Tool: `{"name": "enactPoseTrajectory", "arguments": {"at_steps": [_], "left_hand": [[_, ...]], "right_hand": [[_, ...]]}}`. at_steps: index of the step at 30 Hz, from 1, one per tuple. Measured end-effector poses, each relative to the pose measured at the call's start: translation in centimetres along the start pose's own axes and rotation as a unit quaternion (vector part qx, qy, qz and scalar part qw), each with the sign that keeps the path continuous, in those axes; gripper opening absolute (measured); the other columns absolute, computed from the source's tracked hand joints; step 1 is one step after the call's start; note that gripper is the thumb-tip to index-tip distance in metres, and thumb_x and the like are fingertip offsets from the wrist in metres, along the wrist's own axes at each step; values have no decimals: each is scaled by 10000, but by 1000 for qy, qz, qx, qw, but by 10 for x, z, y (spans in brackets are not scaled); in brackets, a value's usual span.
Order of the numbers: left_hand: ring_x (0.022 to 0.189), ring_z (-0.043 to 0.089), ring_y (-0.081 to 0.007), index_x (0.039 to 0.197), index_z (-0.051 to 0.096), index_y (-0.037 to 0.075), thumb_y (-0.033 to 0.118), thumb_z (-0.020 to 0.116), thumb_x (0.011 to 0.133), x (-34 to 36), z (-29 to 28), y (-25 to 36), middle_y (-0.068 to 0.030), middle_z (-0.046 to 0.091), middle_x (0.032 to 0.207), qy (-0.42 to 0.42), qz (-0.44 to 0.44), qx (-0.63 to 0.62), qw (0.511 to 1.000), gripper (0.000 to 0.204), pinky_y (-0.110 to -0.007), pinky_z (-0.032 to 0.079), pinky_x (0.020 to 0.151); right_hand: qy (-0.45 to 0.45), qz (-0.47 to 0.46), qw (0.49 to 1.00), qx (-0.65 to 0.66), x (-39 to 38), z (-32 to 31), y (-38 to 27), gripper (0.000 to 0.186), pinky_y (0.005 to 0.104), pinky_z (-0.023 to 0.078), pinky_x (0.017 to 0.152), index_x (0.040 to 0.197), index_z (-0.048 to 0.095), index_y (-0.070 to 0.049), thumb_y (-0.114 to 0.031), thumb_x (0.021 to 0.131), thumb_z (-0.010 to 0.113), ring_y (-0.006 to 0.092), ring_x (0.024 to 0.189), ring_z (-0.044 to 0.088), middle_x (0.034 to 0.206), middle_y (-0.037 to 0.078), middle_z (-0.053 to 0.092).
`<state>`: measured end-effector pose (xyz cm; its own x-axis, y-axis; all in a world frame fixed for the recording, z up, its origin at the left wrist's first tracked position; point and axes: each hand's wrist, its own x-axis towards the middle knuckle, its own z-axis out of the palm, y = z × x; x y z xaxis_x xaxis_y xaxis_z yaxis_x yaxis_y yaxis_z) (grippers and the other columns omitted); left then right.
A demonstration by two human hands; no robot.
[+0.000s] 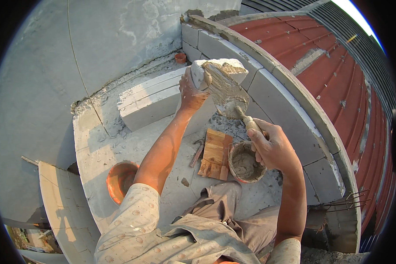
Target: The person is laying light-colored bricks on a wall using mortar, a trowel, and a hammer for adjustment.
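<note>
Trowel (250, 123) is gripped, right hand (270, 145) fingers curled; aerated-concrete block (241, 76) is finger-clasped by left hand (192, 93) — mortar (226, 90) could be shed by tilting.

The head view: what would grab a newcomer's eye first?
Most likely the trowel caked with mortar, in the right hand near upper centre, close by the pale block the left hand grips. Next, the ribbed red roof sweeping down the right side. Then perhaps the round bucket beside the right hand.
</note>
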<state>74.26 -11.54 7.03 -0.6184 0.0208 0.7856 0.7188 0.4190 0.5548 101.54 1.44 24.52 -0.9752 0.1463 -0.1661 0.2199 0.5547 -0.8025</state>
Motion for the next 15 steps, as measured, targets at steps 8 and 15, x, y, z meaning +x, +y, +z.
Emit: {"name": "enactPoseTrajectory", "arguments": {"at_steps": [8,15], "left_hand": [[1158,412,-376,1399,249,-17,537,814,625,1,4,27,-203,453,1233,-27,20,-18,999,1107,-516,288,1004],[1175,406,-375,1377,274,-30,498,832,618,4,2,33,-200,454,1247,-56,-1,-13,998,1080,-506,282,1012]], "right_hand": [[149,-95,967,184,20,-10,51,437,298,482,542,1262,542,35,-174,883,603,141,580,579,725,84,590],[383,-166,880,-227,92,38,121,512,390,522,659,1343,485,-40,-79,845,598,300,771,629,916,157,561]]}}
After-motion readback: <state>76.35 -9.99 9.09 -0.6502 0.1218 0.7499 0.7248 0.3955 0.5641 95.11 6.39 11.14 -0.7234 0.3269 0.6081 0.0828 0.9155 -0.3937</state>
